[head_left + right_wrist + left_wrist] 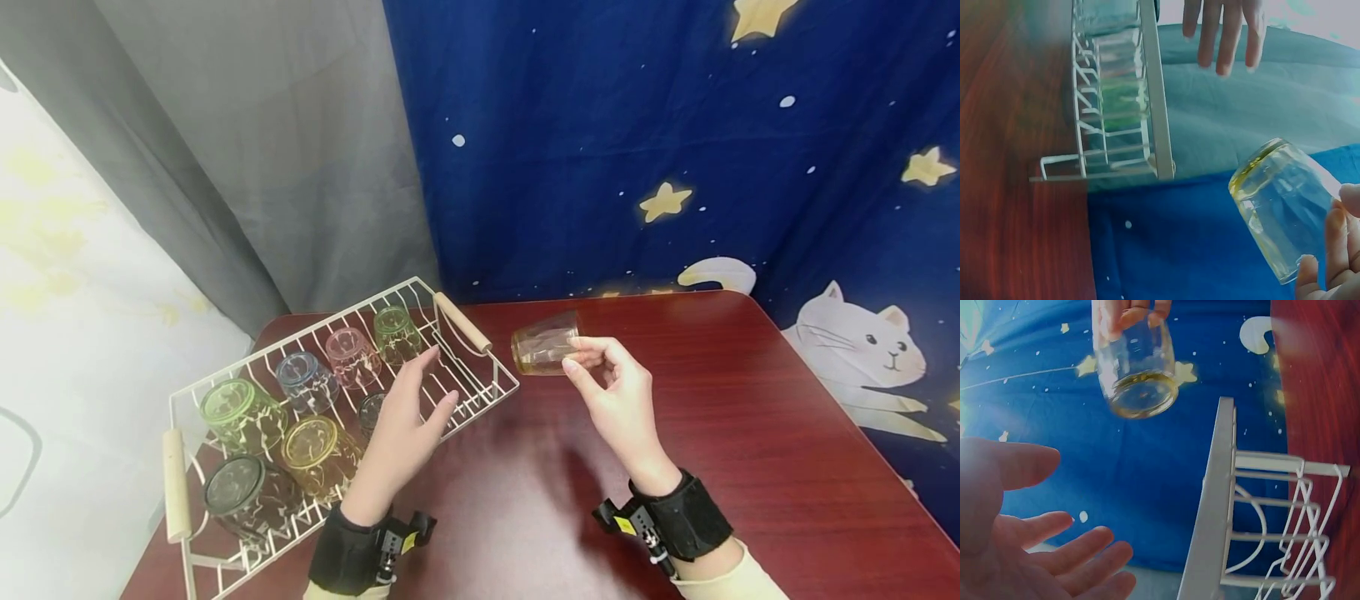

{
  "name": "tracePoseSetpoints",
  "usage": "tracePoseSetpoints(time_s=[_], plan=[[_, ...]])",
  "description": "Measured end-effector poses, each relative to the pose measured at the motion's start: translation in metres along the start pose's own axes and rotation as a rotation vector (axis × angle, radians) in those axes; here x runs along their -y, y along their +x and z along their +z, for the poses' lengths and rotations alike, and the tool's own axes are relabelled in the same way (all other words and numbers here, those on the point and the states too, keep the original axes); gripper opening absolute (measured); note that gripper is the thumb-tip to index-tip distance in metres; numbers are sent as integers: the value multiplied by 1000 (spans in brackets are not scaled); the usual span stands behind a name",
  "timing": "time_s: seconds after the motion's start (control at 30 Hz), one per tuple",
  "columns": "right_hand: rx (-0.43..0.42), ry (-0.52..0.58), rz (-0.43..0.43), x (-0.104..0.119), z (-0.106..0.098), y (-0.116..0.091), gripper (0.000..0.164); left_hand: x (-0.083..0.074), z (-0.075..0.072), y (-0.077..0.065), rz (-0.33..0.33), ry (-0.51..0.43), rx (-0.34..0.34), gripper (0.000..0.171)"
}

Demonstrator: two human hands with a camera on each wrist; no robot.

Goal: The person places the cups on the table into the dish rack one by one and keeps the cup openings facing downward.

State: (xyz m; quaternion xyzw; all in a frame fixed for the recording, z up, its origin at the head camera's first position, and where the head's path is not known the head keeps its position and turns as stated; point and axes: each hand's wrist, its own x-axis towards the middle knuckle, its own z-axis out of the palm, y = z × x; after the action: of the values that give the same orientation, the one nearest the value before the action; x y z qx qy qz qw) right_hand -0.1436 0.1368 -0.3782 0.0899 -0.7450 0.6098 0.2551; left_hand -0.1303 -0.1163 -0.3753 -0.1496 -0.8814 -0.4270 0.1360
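Note:
My right hand (618,400) pinches a pale yellow drinking glass (546,346) near its rim, above the table and to the right of the rack. The glass lies sideways in the air, its thick yellowish base toward the left; the right wrist view shows the glass (1285,209) tilted between thumb and fingers. Over the rack's front edge hovers my left hand (405,429), thumb and fingers spread, holding nothing. Beneath and beside it, a white wire rack (480,400) carries several upside-down coloured glasses, among them a small green glass (396,333) and a pink glass (352,357).
Wooden handles (462,322) top both ends of the rack. A yellow glass (318,454), a blue glass (306,382), a larger green glass (242,414) and a dark grey glass (251,496) stand inside. The reddish table (750,467) meets a starry blue curtain (585,150) behind.

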Motion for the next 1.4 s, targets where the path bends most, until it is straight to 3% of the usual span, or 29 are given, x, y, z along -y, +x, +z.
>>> tracePoseSetpoints(time_s=[0.27, 0.47, 0.77, 1.03, 1.4], plan=[[18, 209, 30, 9, 8, -10, 23, -7, 14, 5, 18, -138, 87, 64], [36, 312, -20, 10, 15, -20, 23, -14, 28, 9, 39, -221, 139, 70], [61, 359, -4, 6, 20, -35, 23, -19, 41, 6, -15, -303, 188, 63], [66, 383, 28, 3, 21, -43, 21, -18, 44, 2, -4, -354, 175, 59], [80, 403, 11, 4, 21, -42, 21, -21, 44, 3, -6, -377, 160, 57]])
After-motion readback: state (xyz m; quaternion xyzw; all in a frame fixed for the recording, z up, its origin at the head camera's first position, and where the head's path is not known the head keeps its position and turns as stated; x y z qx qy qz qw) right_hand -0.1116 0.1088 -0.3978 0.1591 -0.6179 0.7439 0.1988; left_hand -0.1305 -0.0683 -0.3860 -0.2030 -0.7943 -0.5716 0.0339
